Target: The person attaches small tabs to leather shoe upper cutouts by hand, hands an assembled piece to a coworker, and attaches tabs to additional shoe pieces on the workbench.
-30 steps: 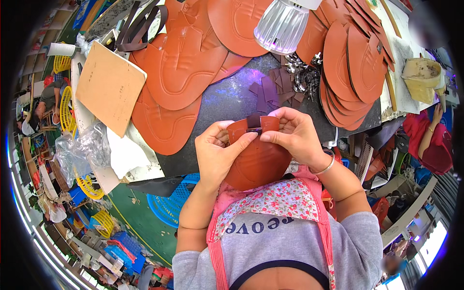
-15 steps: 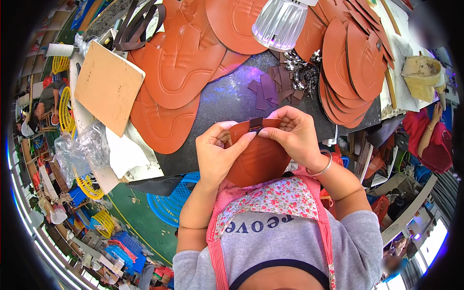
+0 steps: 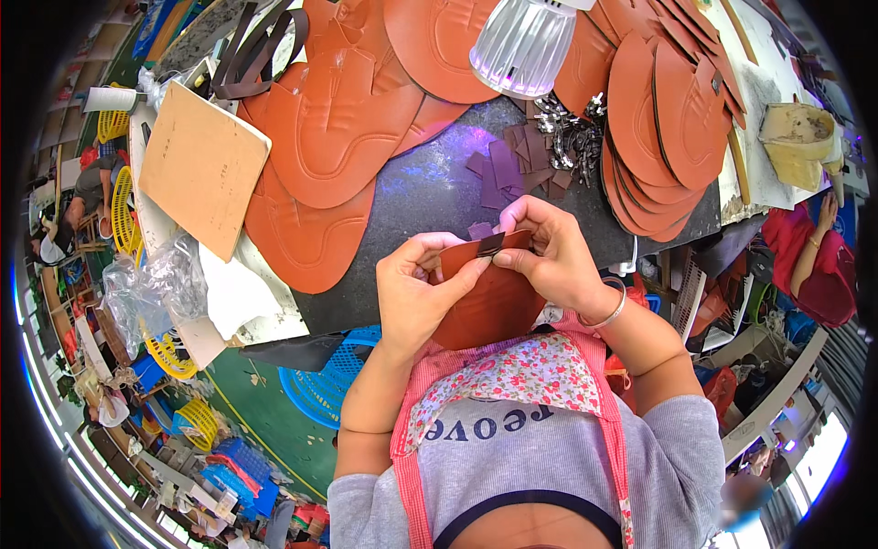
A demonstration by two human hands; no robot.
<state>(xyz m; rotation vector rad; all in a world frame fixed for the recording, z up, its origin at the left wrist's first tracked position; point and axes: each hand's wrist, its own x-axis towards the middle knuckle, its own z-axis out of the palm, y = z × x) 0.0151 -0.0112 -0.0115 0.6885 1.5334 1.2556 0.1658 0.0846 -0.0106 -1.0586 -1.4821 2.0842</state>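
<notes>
Both of my hands are raised at the near edge of the table, over my apron. Between them is a reddish-brown leather shoe upper piece (image 3: 489, 313), its upper edge pinched from either side. A short dark strip (image 3: 491, 244) sits folded at that edge, between my thumbs. My left hand (image 3: 413, 285) is closed on the leather's left corner, thumb tip beside the strip. My right hand (image 3: 555, 256) grips the right corner, thumb against the strip and fingers behind. Whether a buckle lies under the thumbs is too small to tell. Loose dark purple strips (image 3: 508, 169) lie on the table beyond.
Leather pieces (image 3: 329, 128) are piled at the left, with another stack (image 3: 645, 137) at the right. A lamp (image 3: 521, 50) hangs above small metal buckles (image 3: 572, 133). A tan board (image 3: 203, 169), black straps (image 3: 265, 55) and a cream container (image 3: 798, 146) stand around. A blue basket (image 3: 329, 375) is below.
My hands have closed in slightly, and both thumbs now press near the dark strip. The strip is tilted more than before. The leather remains between my hands.
</notes>
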